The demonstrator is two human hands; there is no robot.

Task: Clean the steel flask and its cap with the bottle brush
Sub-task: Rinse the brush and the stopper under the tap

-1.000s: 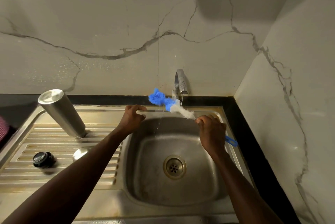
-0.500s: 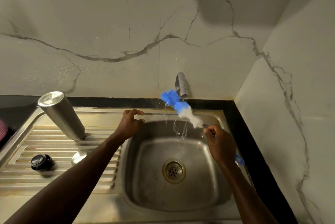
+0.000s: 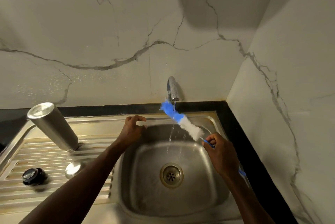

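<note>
My right hand grips the blue handle of the bottle brush, whose blue and white bristles sit under the running tap. Over the sink's back rim hovers my left hand, fingers apart and holding nothing. The steel flask stands upside down on the drainboard at the left. A black cap and a round steel cap lie on the drainboard in front of the flask.
The steel sink basin with its drain lies below the brush, and water streams into it. A ribbed drainboard spreads to the left. Marble walls close the back and the right side.
My left hand has let go of the brush and pulled back to the left. The right hand has swung the bristles rightward under the tap, where water now runs over them.
</note>
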